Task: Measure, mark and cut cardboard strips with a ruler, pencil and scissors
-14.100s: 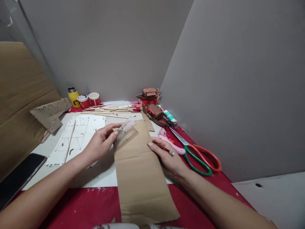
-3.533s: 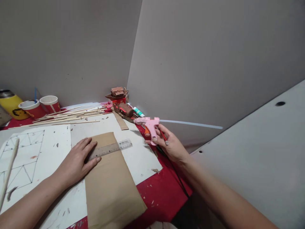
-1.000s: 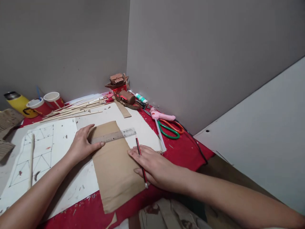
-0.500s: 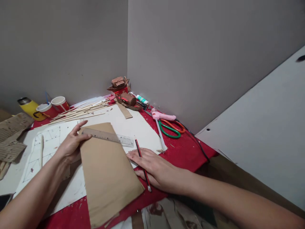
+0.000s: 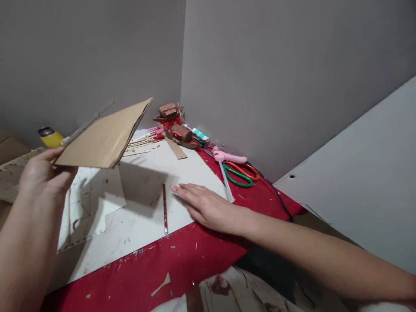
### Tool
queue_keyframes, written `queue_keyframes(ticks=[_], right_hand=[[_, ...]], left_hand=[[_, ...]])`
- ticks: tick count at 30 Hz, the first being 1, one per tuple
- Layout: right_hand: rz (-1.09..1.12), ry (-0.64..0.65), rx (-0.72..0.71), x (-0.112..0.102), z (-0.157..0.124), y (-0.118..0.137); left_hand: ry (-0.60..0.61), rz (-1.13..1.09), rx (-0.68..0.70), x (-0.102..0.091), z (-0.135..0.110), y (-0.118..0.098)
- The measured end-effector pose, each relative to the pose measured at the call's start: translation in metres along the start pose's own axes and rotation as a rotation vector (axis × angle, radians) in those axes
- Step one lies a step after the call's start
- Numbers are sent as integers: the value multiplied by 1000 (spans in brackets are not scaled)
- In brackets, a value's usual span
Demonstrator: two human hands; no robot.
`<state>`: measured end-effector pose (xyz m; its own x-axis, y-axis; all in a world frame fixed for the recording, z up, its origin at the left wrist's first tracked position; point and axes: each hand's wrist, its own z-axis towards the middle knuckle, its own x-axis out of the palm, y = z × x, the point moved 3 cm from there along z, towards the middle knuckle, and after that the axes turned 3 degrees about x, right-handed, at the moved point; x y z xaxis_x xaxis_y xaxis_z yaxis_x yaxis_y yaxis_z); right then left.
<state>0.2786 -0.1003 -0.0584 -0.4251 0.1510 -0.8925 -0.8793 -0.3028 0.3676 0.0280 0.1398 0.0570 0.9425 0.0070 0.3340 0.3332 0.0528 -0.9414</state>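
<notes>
One pencil (image 5: 164, 208) lay on the sheet (image 5: 139, 232). Above and left of it, the left hand (image 5: 48, 171) gripped the cardboard (image 5: 102, 138), tilted over the tabletop (image 5: 143, 271), the ruler (image 5: 94, 118) showing beyond the cardboard. Just right of the pencil, the right hand (image 5: 208, 206) rested palm down, outstretched; farther right sat the glue gun (image 5: 231, 157) and scissors (image 5: 242, 185).
</notes>
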Motion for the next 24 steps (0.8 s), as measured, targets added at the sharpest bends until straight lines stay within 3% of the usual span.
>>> queue_keyframes(ticks=[2,6,11,17,20,24], right_hand=[[-14,24,21,-2,12,-3],[-67,122,110,8,57,-11],[-103,173,226,43,94,-24],[-107,210,204,62,71,-10],[-85,248,122,65,45,25],[61,374,-167,69,11,81]], left_hand=[[-107,-143,-61,6,-3,-6],[-149,-269,-76,17,-11,-20],[-210,-318,-89,3,-7,-25],[-226,-373,-79,-14,8,-28],[-220,-375,-52,-16,10,-29],[-195,-313,-7,-16,10,-32]])
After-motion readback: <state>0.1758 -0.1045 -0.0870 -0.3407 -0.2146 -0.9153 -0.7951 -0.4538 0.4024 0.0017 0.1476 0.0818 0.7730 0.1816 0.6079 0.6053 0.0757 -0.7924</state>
